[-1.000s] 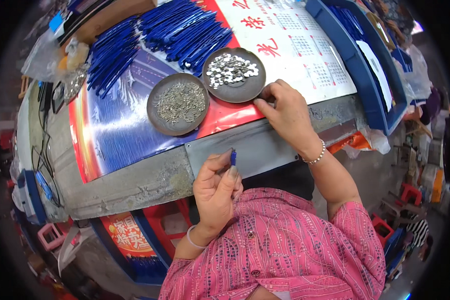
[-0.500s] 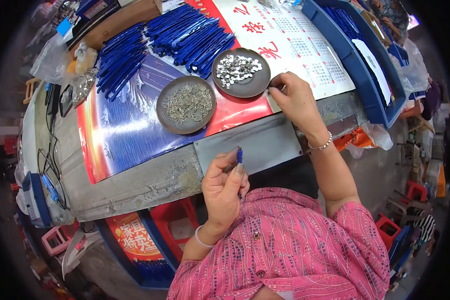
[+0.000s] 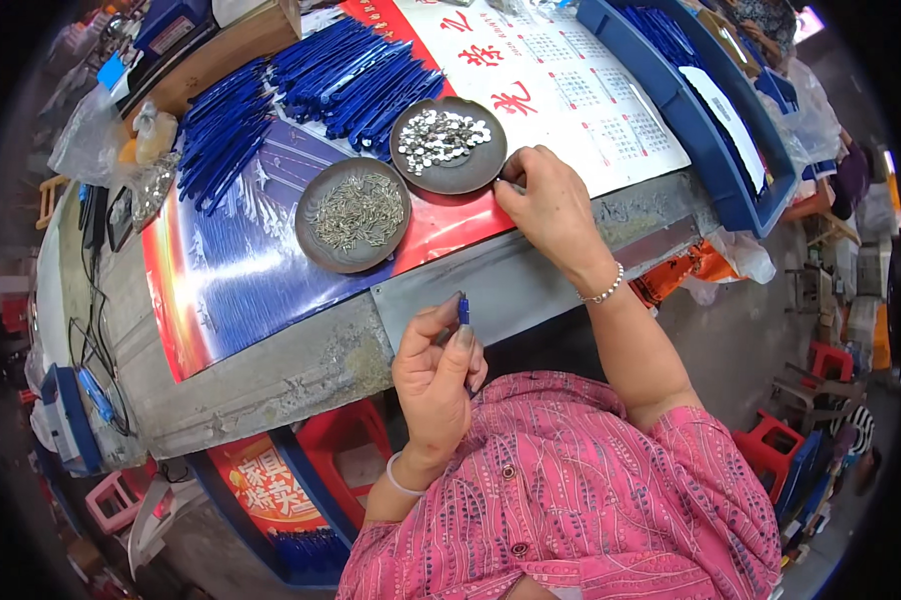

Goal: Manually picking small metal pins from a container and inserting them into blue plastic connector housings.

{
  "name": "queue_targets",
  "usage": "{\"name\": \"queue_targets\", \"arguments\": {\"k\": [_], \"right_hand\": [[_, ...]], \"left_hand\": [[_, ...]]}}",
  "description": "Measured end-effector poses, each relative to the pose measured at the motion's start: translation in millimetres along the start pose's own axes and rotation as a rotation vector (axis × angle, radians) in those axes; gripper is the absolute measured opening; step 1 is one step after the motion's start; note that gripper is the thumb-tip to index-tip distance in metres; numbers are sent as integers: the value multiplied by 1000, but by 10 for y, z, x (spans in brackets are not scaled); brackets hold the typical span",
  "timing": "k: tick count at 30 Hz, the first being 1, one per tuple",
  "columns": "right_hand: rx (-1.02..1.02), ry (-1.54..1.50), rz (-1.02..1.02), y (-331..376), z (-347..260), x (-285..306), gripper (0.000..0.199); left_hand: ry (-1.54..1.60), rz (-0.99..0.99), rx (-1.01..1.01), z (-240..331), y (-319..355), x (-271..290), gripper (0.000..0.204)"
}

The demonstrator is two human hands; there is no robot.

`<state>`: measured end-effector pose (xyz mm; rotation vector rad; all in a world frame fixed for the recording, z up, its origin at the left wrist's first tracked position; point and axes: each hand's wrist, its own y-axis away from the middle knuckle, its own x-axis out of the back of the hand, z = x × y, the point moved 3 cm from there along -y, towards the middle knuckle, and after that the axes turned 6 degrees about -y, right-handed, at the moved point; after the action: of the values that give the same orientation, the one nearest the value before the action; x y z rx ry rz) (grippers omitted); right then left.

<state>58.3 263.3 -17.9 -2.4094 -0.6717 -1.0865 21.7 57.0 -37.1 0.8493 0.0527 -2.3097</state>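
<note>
A: What is the left hand (image 3: 433, 380) doing, closest to the body?

B: It is pinching a small blue pen piece (image 3: 464, 309) upright, thumb and forefinger closed narrowly around its lower part, the tip sticking out just above the fingertips. The other fingers are curling in behind it.

A: So which step is this, in your view?

B: I am judging it an assembly step: the piece is being held ready while the other hand is fetching a small part to go on it.

A: And the right hand (image 3: 549, 205)?

B: It is reaching out over the table edge (image 3: 531, 285), fingers bunched down and nearly closed, touching the red-and-white sheet just beside the rim of the dark dish of shiny round bits (image 3: 447, 143). Whether a bit is already sitting between those fingertips, I cannot tell; they are hiding it.

A: What is the next move calling for?

B: Probably a fine pinch on one tiny part, then lining it up with the tip waiting above the left fingertips.

A: Anything beyond the fingers?

B: To the left of the right hand's fingers, a second dark dish of thin metal springs (image 3: 352, 212) is sitting; farther off, heaps of blue pen barrels (image 3: 356, 75) are lying, and a blue tray (image 3: 693, 112) is standing to the right
</note>
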Motion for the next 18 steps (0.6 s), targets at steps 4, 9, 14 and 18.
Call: {"name": "queue_targets", "arguments": {"k": [4, 9, 14, 18], "right_hand": [[38, -7, 9, -24, 24, 24, 17], [19, -50, -143, -116, 79, 121, 18], [156, 25, -81, -149, 99, 124, 16], [132, 10, -263, -219, 45, 145, 14]], "left_hand": [[-13, 9, 6, 15, 5, -10, 27], [41, -5, 11, 21, 11, -7, 26], [10, -9, 9, 0, -4, -22, 26], [-32, -1, 8, 50, 19, -35, 25]]}}
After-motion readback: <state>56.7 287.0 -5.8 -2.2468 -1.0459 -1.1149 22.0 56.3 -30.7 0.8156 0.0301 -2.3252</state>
